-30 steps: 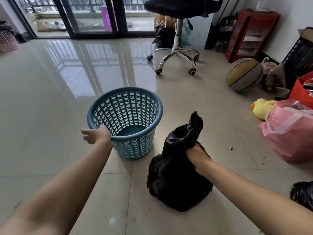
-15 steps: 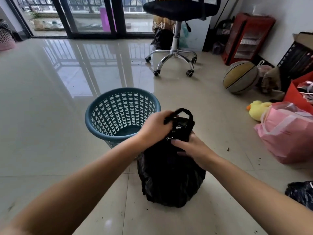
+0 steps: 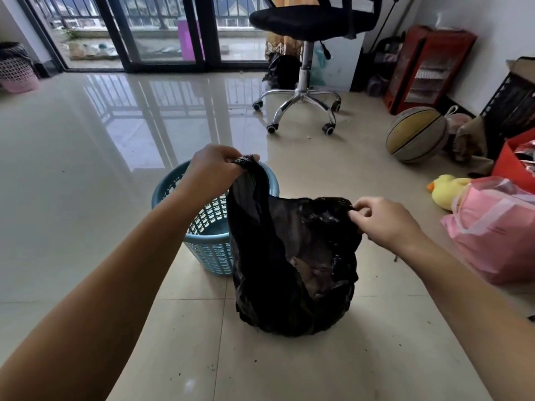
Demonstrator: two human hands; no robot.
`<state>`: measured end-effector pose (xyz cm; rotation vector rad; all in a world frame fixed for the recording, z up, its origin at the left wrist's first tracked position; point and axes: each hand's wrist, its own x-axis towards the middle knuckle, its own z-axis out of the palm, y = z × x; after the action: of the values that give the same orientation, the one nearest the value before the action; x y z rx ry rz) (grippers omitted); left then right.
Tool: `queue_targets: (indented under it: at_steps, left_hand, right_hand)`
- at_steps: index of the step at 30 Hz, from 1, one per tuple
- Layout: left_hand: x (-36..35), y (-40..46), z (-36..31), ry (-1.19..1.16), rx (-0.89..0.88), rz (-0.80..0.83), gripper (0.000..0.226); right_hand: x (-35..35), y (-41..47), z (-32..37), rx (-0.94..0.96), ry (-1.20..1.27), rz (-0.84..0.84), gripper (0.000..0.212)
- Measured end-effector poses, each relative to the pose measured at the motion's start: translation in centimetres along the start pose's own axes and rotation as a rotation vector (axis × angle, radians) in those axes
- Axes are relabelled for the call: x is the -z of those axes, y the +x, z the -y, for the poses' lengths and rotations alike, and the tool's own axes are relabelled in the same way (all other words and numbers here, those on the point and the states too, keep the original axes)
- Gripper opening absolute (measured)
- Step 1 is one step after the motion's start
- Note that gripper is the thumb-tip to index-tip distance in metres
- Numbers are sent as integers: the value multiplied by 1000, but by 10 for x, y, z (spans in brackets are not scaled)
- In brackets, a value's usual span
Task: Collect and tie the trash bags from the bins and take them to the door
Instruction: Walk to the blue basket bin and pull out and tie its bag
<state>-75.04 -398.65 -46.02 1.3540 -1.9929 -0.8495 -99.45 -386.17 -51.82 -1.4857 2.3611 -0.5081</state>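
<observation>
Two hands: left hand (image 3: 212, 166), right hand (image 3: 385, 218). Two bins: blue bin (image 3: 208, 250), pink bin (image 3: 17, 73) at ten o'clock. One black trash bag (image 3: 289, 270), one office chair (image 3: 304, 53), one basketball (image 3: 417, 134).

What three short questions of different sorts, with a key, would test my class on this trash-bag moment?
1. True or false: the black trash bag is still inside the blue bin.
2. Which hand lifts one side of the bag's mouth higher? A) left hand B) right hand
3. Fill in: the bag's mouth is not yet ____.

Key
1. False: it stands on the floor beside the bin.
2. A
3. tied
</observation>
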Motion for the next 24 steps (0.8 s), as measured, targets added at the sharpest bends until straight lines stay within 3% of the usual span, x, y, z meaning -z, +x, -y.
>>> queue_targets:
  at_steps: [3,8,10,13,15,16,19,21,24]
  left_hand:
    - [2,-2,-11,-80,15,64,30]
    - [3,-7,-15,-313,95,120,19]
    - [5,-8,-15,-352,110,153,15]
    - [9,-12,-16,-570,176,308,23]
    - [13,-14,-16,-677,228,357,28]
    - [14,-14,-15,-622,227,337,30]
    - [14,-15,-17,-30,15,134,24]
    - [9,-20,-26,201,-209,25,20]
    - [2,-33,-43,80,-426,84,23]
  right_hand:
    - [-1,-5,4,156,-31,-112,33]
    - [-10,-10,2,171,-160,95,80]
    - [-23,-5,4,158,-220,5,77]
    - [-28,2,11,197,-111,-274,40]
    - [-21,5,16,251,85,-390,21]
    - [-13,3,22,262,256,-390,12]
    - [16,-6,44,252,978,-165,11]
    - [27,-10,52,208,1386,-24,12]
    - [31,-19,55,226,1441,120,16]
